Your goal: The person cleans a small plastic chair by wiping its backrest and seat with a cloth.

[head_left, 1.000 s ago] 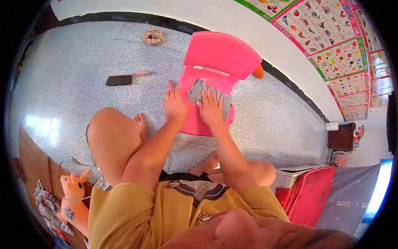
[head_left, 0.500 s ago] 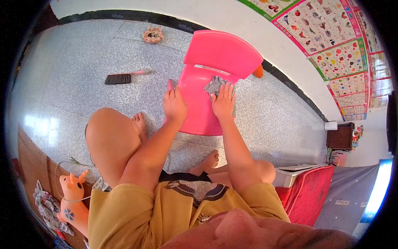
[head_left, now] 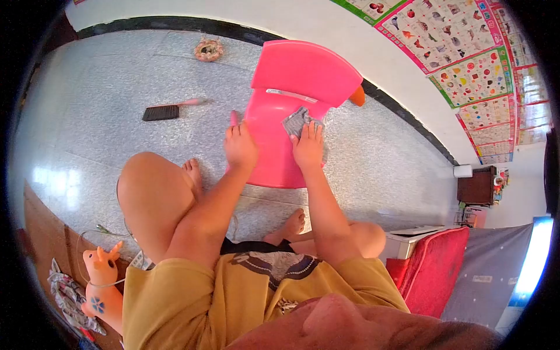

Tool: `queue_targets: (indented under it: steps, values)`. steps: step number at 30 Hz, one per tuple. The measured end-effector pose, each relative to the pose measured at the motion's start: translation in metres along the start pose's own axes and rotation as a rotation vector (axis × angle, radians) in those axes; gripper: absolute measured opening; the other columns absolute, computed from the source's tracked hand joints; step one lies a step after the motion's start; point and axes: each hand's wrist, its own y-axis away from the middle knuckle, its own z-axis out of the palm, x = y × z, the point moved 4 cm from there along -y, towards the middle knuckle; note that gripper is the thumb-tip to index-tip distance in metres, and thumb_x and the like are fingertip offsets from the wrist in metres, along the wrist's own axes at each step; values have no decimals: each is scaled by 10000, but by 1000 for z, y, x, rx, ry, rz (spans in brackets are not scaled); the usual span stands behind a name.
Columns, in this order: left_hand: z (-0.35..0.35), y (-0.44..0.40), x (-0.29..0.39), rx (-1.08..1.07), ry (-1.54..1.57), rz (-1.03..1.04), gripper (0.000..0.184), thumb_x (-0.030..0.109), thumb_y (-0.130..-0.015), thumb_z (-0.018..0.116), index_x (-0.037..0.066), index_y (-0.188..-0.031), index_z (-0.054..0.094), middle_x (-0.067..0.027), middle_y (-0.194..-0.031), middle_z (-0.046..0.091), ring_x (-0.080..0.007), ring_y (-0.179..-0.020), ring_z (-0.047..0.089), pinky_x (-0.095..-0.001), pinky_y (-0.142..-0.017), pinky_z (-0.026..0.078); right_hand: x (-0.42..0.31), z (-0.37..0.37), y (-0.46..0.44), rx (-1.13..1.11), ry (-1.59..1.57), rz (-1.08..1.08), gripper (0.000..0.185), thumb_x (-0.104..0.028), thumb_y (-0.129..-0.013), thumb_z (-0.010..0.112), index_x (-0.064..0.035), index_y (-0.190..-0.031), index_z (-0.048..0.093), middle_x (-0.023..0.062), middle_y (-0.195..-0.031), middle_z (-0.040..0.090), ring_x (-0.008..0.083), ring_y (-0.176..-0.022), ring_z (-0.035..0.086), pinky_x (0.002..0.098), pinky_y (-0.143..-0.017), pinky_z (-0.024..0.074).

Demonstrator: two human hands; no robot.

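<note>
A pink plastic chair [head_left: 274,137] stands on the floor in front of me, its backrest toward the wall. My left hand [head_left: 240,146] grips the left edge of the seat with its fingers curled. On the right side of the seat lies a crumpled grey cloth [head_left: 296,121]. My right hand [head_left: 308,147] presses on this cloth and holds it against the seat, fingers bent over it. Part of the cloth sticks out beyond the fingertips, and some hangs near the right edge of the seat.
On the floor to the left are a black-bristled brush [head_left: 161,112] and a round woven item [head_left: 209,51]. An orange toy animal [head_left: 102,271] and a cable are at lower left. A red padded item [head_left: 434,265] stands at right. Picture posters [head_left: 440,35] hang on the wall.
My right hand has slid slightly back toward me along the seat, and its fingers are more bent. More cloth shows past them. My left hand stays on the seat edge.
</note>
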Motion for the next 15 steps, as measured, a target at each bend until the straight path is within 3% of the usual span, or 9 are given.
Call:
queue_targets:
  steps: [7,15]
  values:
    - [3,-1,-3,53,18,20,472,90,-889,621,-2,-1352,595,-177,-1255,678,-374,-1239,568,-481,-1050,481,-17,-19,64,-134,-27,-118,585,-305,-983,641,-63,-1501,518,182,-1607,450,380,-1509,379,565,-1240,273]
    - [-4,1,-2,73,73,13,446,85,-907,622,0,-1345,615,-172,-1221,691,-380,-1210,583,-478,-1042,486,-63,-50,113,-176,-218,-232,544,-262,-966,672,-187,-1489,546,151,-1598,462,356,-1513,381,583,-1229,256]
